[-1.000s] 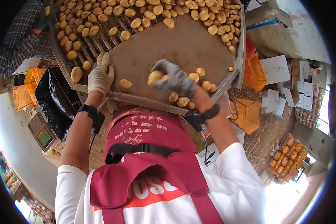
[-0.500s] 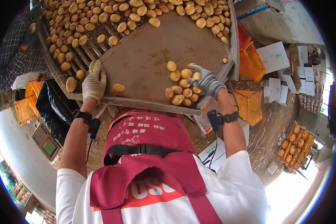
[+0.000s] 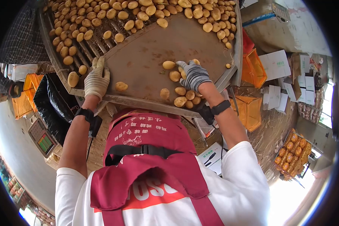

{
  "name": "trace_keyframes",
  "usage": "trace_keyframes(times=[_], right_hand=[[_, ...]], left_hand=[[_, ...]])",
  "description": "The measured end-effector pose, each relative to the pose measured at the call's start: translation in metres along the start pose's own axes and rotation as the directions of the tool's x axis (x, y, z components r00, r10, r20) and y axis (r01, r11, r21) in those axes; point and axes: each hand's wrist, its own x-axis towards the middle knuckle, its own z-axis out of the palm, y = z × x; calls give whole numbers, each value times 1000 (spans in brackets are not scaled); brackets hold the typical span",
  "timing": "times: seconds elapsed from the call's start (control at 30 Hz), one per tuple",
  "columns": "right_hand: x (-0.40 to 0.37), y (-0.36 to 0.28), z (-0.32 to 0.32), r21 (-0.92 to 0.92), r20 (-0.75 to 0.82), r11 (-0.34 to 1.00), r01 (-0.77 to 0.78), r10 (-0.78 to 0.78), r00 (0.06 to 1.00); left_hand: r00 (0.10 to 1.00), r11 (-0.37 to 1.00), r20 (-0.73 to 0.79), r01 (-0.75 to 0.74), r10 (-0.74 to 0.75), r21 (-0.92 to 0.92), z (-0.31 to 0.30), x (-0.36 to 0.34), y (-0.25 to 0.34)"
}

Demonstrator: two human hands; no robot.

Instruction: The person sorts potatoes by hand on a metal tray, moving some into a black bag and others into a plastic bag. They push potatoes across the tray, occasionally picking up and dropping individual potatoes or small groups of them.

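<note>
My left hand [image 3: 96, 78], in a pale knit glove, lies with fingers stretched out at the metal table's [image 3: 139, 62] near left edge, holding nothing. One loose potato [image 3: 121, 86] lies just right of it. My right hand [image 3: 194, 76], in a grey striped glove, is curled over the small group of potatoes on the right. A potato [image 3: 183, 74] shows between its thumb and fingers; the palm side is hidden. Loose potatoes [image 3: 168, 65] lie to its left, and several more potatoes [image 3: 180, 101] sit below it by the front rim.
A large heap of potatoes [image 3: 101, 15] covers the far side and the roller bars [image 3: 96, 46]. Orange crates [image 3: 248, 113] and white cardboard boxes [image 3: 275, 66] stand at right. At left are a black bag [image 3: 51, 100], a scale [image 3: 43, 137] and another person's checked sleeve [image 3: 24, 37].
My right hand has moved left and in over the potatoes, curling around them. One potato has shifted left of the group. My left hand stays on the edge; the view has shifted slightly.
</note>
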Motion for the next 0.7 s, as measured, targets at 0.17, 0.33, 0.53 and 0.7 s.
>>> trace_keyframes(times=[0.17, 0.33, 0.53, 0.7], right_hand=[[26, 45, 6, 569, -17, 817, 99, -108, 994], [-21, 4, -19, 909, -97, -416, -34, -291, 952], [12, -51, 4, 777, -158, -602, -180, -465, 871], [48, -109, -4, 802, -100, -504, -321, -643, 760]], left_hand=[[998, 998, -35, -49, 50, 37, 5, 1, -7], [999, 1000, 23, 28, -28, -12, -3, 1, 0], [997, 1000, 76, 10, -9, -18, -4, 1, -5], [999, 994, 26, -24, 27, -106, -10, 0, -3]])
